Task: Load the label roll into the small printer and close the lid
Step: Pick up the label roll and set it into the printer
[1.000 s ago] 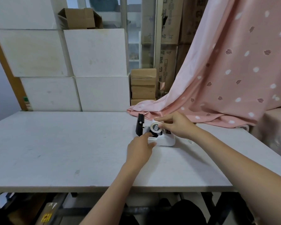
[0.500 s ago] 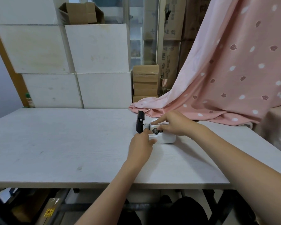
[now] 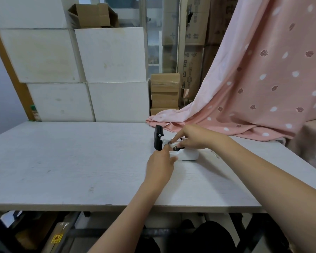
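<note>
A small white printer sits on the white table, right of centre. Its black lid stands upright at the printer's left end. My right hand is over the open bay, fingers pressed down on the white label roll, which sits low in the bay and is mostly hidden. My left hand rests against the printer's near left corner, fingers touching the body.
A pink patterned curtain drapes onto the table's far right edge just behind the printer. White blocks and stacked cardboard boxes stand behind the table. The near table edge runs across the lower view.
The label roll, held above the bay a second ago, has gone down into the printer with my right hand following it. My left hand stays at the printer's near corner.
</note>
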